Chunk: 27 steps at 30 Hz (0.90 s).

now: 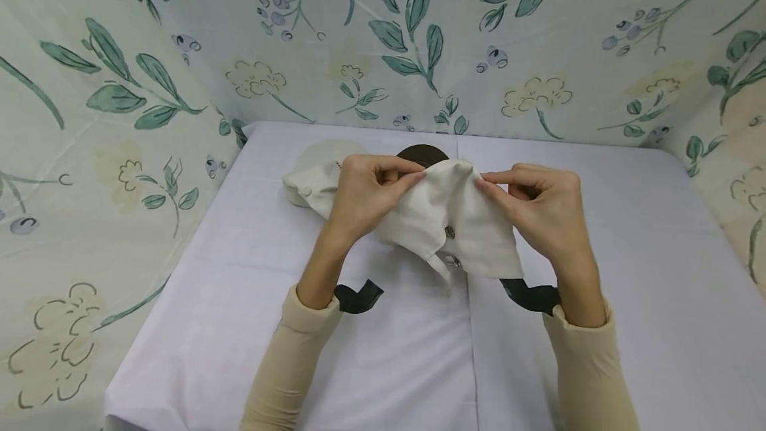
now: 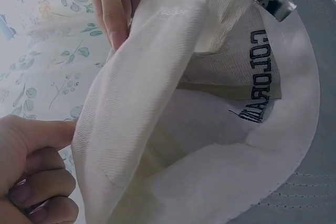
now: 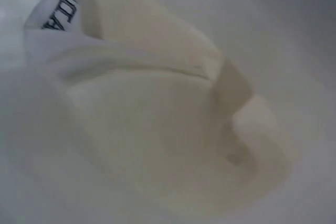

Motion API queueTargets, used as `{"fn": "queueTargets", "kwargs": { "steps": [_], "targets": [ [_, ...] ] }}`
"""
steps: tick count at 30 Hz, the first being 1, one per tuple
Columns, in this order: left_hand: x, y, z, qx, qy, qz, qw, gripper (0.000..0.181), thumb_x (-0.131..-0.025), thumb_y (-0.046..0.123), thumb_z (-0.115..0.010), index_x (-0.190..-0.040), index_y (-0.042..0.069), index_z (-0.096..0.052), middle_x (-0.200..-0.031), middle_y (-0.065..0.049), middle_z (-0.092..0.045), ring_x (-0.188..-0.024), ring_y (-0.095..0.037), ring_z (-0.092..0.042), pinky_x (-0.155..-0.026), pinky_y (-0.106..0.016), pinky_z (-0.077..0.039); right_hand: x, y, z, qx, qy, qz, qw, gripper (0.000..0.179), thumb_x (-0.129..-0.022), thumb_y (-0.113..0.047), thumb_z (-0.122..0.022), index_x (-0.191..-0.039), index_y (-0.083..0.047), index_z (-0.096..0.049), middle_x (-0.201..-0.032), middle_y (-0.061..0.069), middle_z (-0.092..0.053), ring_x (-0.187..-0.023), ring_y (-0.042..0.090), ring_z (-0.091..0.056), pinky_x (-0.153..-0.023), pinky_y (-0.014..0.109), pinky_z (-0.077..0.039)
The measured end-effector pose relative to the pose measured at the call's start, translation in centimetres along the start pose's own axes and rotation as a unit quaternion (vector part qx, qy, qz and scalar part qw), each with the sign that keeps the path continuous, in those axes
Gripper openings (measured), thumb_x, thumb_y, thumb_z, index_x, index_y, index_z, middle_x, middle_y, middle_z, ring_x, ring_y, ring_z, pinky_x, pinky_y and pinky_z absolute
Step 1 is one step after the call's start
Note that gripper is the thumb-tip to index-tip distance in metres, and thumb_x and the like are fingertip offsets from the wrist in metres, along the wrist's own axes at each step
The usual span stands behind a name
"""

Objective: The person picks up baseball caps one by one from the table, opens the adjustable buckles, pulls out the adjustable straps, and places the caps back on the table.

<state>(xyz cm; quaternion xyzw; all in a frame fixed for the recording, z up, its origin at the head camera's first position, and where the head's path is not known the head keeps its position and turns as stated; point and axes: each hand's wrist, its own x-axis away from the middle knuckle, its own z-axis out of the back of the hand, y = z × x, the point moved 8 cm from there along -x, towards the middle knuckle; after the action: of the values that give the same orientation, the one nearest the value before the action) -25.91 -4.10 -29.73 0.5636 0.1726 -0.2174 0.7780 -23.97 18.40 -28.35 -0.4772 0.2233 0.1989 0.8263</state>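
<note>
Between both hands is a white fabric cap [image 1: 413, 211], held up over the table with its crown drooping. My left hand [image 1: 365, 195] pinches its upper edge between thumb and fingers. On the other side, my right hand [image 1: 541, 201] pinches the same edge, a short way apart. The left wrist view looks into the cap, where dark stitched letters [image 2: 260, 74] run along the inside and a metal buckle [image 2: 275, 2] shows at the top. The right wrist view shows pale folded cloth [image 3: 157, 114], blurred, without fingers.
Just behind the hands, a dark brown rounded piece [image 1: 423, 153] shows partly. A pale rounded cap part [image 1: 329, 151] lies to the left; whether it belongs to the held cap I cannot tell. Beneath is a white-covered table [image 1: 239, 271], with floral cloth [image 1: 359, 52] hanging behind and beside it.
</note>
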Motion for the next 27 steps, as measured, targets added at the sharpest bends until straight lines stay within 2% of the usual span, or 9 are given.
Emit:
{"fn": "queueTargets", "kwargs": {
  "steps": [4,11,15,21,24,27],
  "targets": [
    [0.0,0.1,-0.6,0.036,-0.016,0.008,0.9992,0.003,-0.087,0.003,-0.081,-0.089,0.002,-0.083,-0.054,0.002,-0.039,-0.055,-0.009,-0.033,-0.052,-0.021,-0.025,0.1,0.3,0.7,0.013,-0.013,-0.02,0.9996,0.006,-0.081,-0.001,-0.086,-0.085,-0.006,-0.085,-0.053,-0.002,-0.027,-0.051,0.009,-0.022,-0.048,0.025,-0.019],
    [-0.2,0.6,-2.2,0.074,-0.062,0.019,0.9952,0.003,-0.087,0.002,-0.081,-0.089,0.003,-0.083,-0.054,0.0,-0.036,-0.056,-0.011,-0.031,-0.054,-0.023,-0.026,0.5,1.1,3.3,-0.007,-0.018,-0.093,0.9955,0.006,-0.083,-0.003,-0.085,-0.089,-0.002,-0.084,-0.054,-0.005,-0.03,-0.052,0.013,-0.023,-0.049,0.026,-0.023],
    [-0.7,1.2,-3.6,0.049,-0.102,0.026,0.9932,0.003,-0.087,0.006,-0.082,-0.089,0.006,-0.084,-0.054,0.0,-0.04,-0.056,-0.011,-0.036,-0.056,-0.022,-0.03,0.9,1.7,4.9,-0.001,-0.011,-0.111,0.9938,0.008,-0.083,-0.002,-0.085,-0.09,0.0,-0.083,-0.055,-0.006,-0.034,-0.053,0.013,-0.024,-0.05,0.026,-0.025],
    [-2.5,1.7,-5.7,0.001,-0.15,0.076,0.9857,0.003,-0.088,0.01,-0.082,-0.087,0.01,-0.085,-0.052,0.003,-0.04,-0.054,-0.008,-0.034,-0.057,-0.02,-0.03,0.6,3.1,6.2,0.014,-0.012,-0.111,0.9936,0.009,-0.083,-0.001,-0.084,-0.091,0.003,-0.082,-0.053,-0.008,-0.041,-0.051,0.012,-0.026,-0.049,0.024,-0.027],
    [-3.7,2.1,-7.0,-0.024,-0.178,0.094,0.9793,0.004,-0.089,0.012,-0.082,-0.088,0.01,-0.085,-0.052,0.003,-0.043,-0.052,-0.007,-0.034,-0.053,-0.02,-0.027,0.2,4.0,7.3,0.018,-0.008,-0.124,0.9921,0.011,-0.084,-0.002,-0.084,-0.092,0.004,-0.082,-0.055,-0.012,-0.053,-0.05,0.011,-0.028,-0.049,0.022,-0.029],
    [-5.3,2.4,-8.4,-0.058,-0.201,0.108,0.9719,0.004,-0.09,0.015,-0.082,-0.09,0.012,-0.085,-0.057,0.002,-0.05,-0.053,-0.008,-0.036,-0.051,-0.02,-0.025,-0.4,4.7,8.7,0.024,0.006,-0.137,0.9903,0.013,-0.083,-0.003,-0.086,-0.092,0.005,-0.081,-0.065,-0.017,-0.069,-0.052,0.006,-0.039,-0.052,0.015,-0.036]
  ]
}}
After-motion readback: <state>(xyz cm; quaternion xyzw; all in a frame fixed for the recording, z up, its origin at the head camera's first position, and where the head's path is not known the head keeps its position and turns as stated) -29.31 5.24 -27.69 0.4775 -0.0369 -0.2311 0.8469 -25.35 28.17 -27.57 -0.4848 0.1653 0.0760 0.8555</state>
